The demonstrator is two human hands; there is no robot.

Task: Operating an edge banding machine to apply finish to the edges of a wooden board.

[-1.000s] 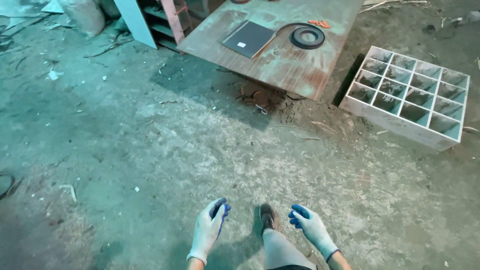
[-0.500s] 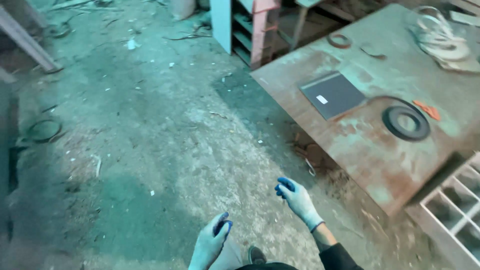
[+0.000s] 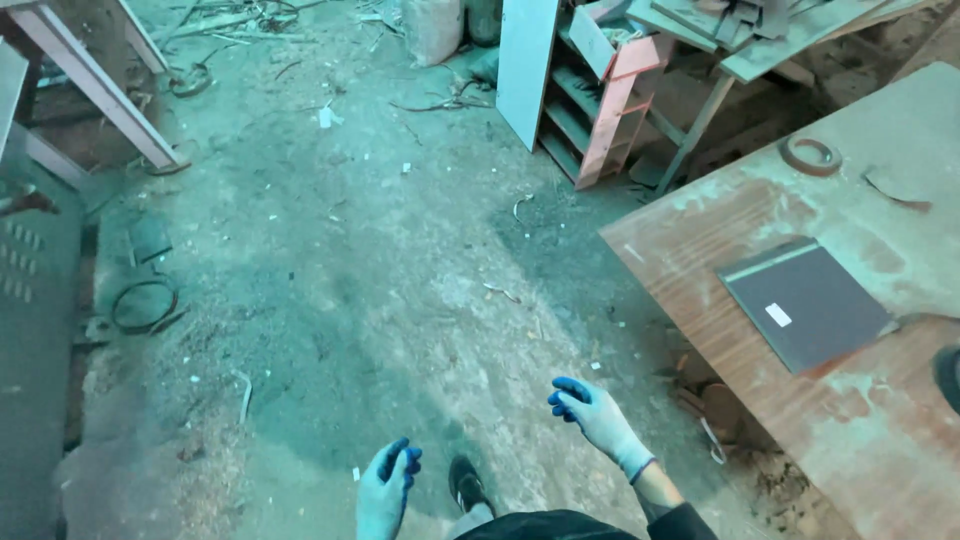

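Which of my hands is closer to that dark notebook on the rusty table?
Right. The right hand hangs over the floor just left of the table, below-left of the dark notebook; the left hand is farther left.

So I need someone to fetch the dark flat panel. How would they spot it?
Find the big rusty board at right. The dark flat panel lies on its middle, beyond the right hand. It is the only square grey sheet there, with a small white label.

a small white label [image 3: 778, 315] sits on a dark flat square panel [image 3: 806, 304] on the table [image 3: 860, 440].
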